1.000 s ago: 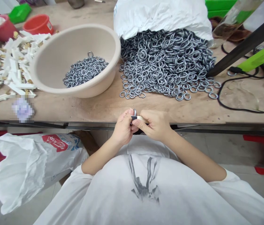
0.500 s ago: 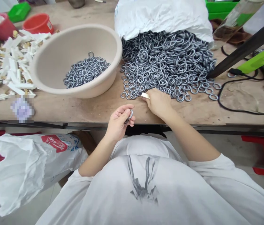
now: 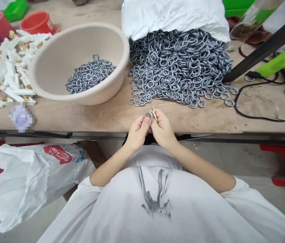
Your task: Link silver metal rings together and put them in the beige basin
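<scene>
Close to the table's front edge, my left hand (image 3: 138, 133) pinches a grey ring (image 3: 149, 115) between thumb and fingers. My right hand (image 3: 163, 130) meets it there, closed around a small pale-handled tool (image 3: 154, 115). The thin tip of that tool points up and away, right beside the ring; whether it touches the ring I cannot tell. Just beyond both hands lies a big heap of loose grey rings (image 3: 172, 67), spilling from a white sack (image 3: 175, 17). To the left, a beige basin (image 3: 79, 98) holds a smaller pile of the same rings (image 3: 91, 76).
White strip-like pieces (image 3: 13, 74) are scattered at the far left, near a red container (image 3: 37, 23) and a green tray (image 3: 16, 10). A dark post (image 3: 266, 47) and a black cable (image 3: 238, 104) stand right. A white bag (image 3: 31, 179) sits below the table.
My right hand has come back from the edge of the ring heap to my left hand, bringing the tool. My left hand has moved slightly right with the ring.
</scene>
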A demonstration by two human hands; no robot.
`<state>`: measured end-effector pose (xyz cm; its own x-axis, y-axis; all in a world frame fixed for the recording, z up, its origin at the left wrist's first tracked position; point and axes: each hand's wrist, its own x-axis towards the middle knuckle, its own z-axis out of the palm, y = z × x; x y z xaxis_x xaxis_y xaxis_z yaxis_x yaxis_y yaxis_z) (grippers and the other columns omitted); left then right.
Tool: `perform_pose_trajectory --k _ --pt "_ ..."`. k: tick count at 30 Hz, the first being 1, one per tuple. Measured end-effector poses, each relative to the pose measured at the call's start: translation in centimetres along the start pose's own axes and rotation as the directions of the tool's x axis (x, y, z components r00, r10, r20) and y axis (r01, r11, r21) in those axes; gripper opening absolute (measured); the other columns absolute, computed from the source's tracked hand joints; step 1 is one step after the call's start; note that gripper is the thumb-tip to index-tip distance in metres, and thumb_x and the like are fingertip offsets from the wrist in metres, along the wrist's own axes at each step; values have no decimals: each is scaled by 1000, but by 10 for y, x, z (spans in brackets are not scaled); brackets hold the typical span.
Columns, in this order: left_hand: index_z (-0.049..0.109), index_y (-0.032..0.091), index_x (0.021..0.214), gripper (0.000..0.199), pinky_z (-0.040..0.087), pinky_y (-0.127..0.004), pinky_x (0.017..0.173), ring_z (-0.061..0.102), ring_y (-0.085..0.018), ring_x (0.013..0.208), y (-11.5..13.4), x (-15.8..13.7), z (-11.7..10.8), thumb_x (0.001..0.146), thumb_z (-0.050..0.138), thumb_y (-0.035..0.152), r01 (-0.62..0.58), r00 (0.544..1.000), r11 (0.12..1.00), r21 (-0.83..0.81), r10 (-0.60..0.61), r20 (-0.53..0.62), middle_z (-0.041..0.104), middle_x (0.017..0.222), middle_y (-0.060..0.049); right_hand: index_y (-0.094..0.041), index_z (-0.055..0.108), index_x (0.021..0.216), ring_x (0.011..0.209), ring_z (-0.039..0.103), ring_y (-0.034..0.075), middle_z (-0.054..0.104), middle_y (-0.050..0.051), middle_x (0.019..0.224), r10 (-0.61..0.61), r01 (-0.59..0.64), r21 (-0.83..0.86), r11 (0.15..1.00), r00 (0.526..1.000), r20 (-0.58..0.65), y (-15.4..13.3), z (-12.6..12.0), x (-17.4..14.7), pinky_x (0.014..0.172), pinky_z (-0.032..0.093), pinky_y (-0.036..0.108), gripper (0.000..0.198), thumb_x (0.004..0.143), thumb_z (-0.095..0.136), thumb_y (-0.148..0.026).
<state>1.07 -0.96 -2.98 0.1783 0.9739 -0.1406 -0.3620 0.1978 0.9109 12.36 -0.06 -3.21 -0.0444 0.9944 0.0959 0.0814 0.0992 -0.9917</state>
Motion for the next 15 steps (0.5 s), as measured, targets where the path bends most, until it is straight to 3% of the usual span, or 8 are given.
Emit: perform_pose_trajectory --k 4,9,12,15 --pt "52 16 67 46 25 -15 39 39 -4 47 13 -4 -1 74 79 53 65 994 993 -103 -73 -77 47 59 4 -23 56 100 71 56 15 60 0 81 -156 160 -133 978 987 35 -6 -17 -1 66 44 28 19 95 58 -41" --pt "46 17 61 46 24 -14 37 33 -3 42 22 -9 2 74 79 46 191 973 953 -235 -215 -81 41 51 6 -20 53 73 63 49 14 55 1 67 -358 413 -501 761 911 207 -19 -28 -9 60 32 30 39 99 48 -48" --pt "44 17 60 46 24 -14 37 31 -2 40 21 -10 4 76 76 46 211 969 945 -249 -236 -76 39 49 7 -20 51 71 63 49 14 56 2 67 -406 460 -581 672 884 230 -19 -25 -13 59 30 30 44 102 42 -50" --pt "43 17 60 42 23 -14 37 30 -2 39 21 -10 6 79 73 41 208 970 944 -257 -233 -74 38 49 7 -20 51 70 62 48 14 56 2 66 -418 473 -593 652 876 240 -16 -23 -14 59 30 30 46 102 40 -51"
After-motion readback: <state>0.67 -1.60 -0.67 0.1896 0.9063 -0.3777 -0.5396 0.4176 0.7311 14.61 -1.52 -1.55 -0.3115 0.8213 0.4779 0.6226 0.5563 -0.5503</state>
